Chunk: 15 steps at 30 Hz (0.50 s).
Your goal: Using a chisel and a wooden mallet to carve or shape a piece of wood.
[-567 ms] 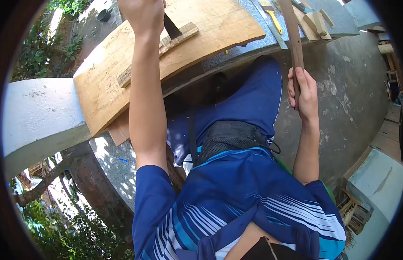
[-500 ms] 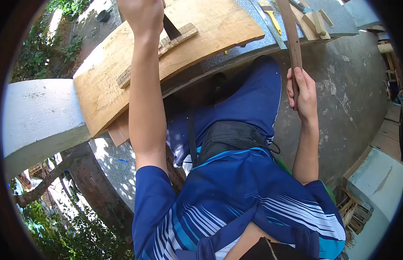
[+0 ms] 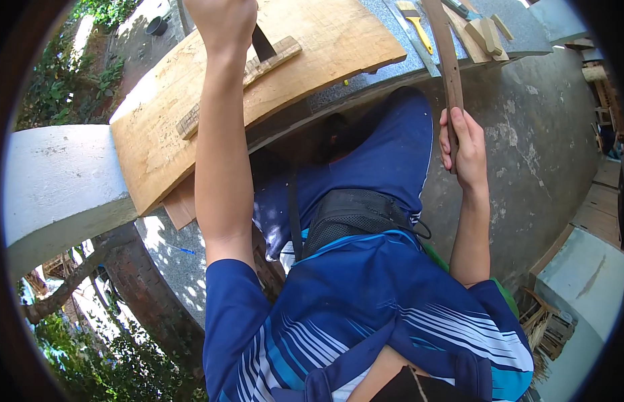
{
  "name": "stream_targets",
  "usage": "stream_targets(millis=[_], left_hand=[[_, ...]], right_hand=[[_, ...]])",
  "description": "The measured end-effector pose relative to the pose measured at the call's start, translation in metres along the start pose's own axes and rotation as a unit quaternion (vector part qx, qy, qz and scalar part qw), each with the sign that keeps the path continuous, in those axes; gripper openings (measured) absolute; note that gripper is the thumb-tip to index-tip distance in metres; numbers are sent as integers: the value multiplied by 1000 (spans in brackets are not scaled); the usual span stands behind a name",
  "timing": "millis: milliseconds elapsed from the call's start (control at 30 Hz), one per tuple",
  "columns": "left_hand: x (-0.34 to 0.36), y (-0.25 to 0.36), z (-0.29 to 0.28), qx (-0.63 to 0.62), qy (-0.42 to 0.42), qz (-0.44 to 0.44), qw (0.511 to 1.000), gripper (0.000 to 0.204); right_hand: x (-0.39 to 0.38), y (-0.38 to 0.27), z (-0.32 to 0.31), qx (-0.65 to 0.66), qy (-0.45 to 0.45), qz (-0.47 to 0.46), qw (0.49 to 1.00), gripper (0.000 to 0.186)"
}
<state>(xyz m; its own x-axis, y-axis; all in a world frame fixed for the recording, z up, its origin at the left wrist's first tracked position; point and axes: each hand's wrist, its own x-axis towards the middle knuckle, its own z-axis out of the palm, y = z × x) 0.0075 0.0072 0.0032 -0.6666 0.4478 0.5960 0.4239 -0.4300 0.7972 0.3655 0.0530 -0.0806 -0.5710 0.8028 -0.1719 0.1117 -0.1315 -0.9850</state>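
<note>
My left hand [image 3: 225, 27], cut off by the top edge of the picture, is closed around a chisel [image 3: 262, 45]. Only the dark flat blade shows; its handle is hidden in the fist. The blade's lower end stands at a narrow wood strip [image 3: 284, 53], which lies across a broad, pale wooden board [image 3: 325, 40]. My left forearm covers part of that strip. Off to the right, my right hand [image 3: 469, 147] grips the lower end of a long brown wooden stick [image 3: 451, 74]. The stick points upward, and its far end lies outside the view.
Beyond the board, a grey speckled tabletop holds a yellow-handled paintbrush [image 3: 419, 32], a long metal ruler-like strip [image 3: 419, 52] and small wood blocks [image 3: 485, 36]. A white ledge [image 3: 64, 177] adjoins the board's left end. My blue-clad legs [image 3: 386, 147] are under the table edge.
The whole view has shifted slightly. Both hands keep their grips, and the chisel stays at the wood strip.
</note>
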Motion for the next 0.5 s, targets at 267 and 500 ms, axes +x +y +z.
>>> stream_targets(millis=[267, 500], left_hand=[[6, 1, 6, 56, 1, -10, 998, 28], [8, 1, 3, 43, 0, -27, 999, 27]], right_hand=[[-2, 1, 0, 0, 0, 7, 1000, 37], [-4, 2, 0, 0, 1, 6, 1000, 37]])
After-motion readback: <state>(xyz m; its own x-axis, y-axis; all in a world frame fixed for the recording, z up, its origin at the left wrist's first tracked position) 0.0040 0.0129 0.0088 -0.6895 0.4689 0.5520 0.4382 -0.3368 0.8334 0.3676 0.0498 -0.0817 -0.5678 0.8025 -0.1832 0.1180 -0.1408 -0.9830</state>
